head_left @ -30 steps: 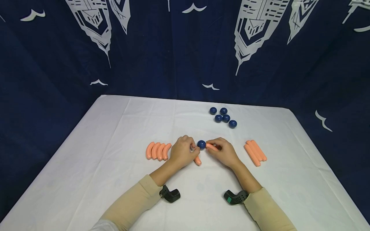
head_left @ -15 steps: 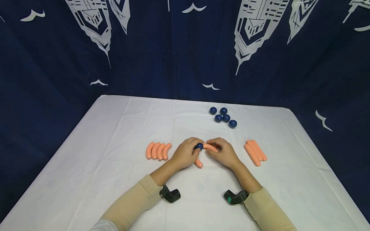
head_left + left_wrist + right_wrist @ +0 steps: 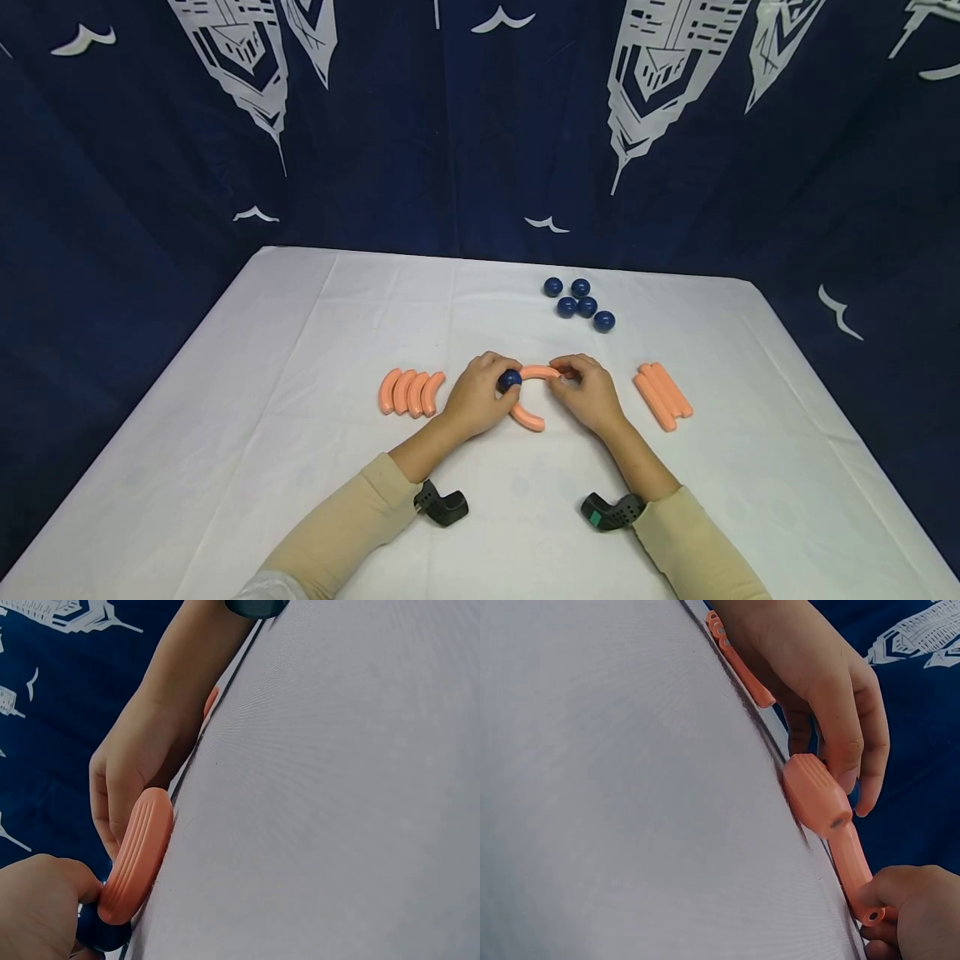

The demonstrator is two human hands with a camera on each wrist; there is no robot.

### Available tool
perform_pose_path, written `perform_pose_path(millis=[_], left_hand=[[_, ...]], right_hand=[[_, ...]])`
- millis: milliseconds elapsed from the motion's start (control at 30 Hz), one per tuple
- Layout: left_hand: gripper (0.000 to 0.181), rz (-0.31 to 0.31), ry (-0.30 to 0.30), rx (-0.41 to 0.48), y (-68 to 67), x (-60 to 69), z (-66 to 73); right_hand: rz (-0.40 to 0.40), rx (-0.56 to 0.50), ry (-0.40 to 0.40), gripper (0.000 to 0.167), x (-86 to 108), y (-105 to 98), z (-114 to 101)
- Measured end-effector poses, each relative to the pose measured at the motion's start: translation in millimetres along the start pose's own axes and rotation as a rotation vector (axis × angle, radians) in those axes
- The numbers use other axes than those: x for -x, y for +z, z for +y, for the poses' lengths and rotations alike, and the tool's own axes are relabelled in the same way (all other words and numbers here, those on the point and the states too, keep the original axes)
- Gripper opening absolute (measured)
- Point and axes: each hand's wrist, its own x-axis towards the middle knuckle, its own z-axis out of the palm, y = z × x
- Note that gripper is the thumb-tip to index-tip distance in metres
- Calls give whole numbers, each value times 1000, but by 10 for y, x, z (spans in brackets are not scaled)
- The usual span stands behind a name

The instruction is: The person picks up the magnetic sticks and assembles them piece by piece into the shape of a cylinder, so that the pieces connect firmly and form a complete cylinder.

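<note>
In the head view my left hand (image 3: 474, 398) pinches a dark blue ball (image 3: 509, 380) between thumb and fingers. Two curved orange rods reach rightward from the ball: a far curved rod (image 3: 538, 372) and a near curved rod (image 3: 528, 419). My right hand (image 3: 592, 398) pinches the right end of the far curved rod, whose tip shows a small dark spot in the right wrist view. The near curved rod (image 3: 139, 859) shows ridged sides in the left wrist view and hides part of the ball (image 3: 101, 934). Its right end is free.
Several curved orange rods (image 3: 411, 393) lie in a row left of the hands. Straight orange rods (image 3: 662, 397) lie together at the right. Several blue balls (image 3: 577, 304) sit farther back on the white-covered table (image 3: 360, 500). A dark blue printed cloth (image 3: 450, 150) hangs behind.
The ball has shifted slightly left into my left hand's grip and now meets the far rod. The near rod has swung its free end rightward. My right hand has moved slightly right along the far rod.
</note>
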Motion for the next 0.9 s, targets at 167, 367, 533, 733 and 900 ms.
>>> perform_pose_path(millis=[167, 367, 533, 733, 900], left_hand=[[28, -3, -11, 25, 1, 6, -5], [31, -24, -24, 69, 21, 7, -33], [35, -51, -35, 83, 36, 1, -49], [35, -69, -40, 96, 51, -2, -62], [35, -76, -33, 104, 56, -1, -73]], right_hand=[[13, 16, 5, 19, -3, -3, -1], [13, 19, 8, 20, -7, 1, 2], [13, 24, 1, 21, -10, 9, 7], [22, 23, 1, 21, -6, 11, 9], [24, 17, 14, 21, -2, 4, 7]])
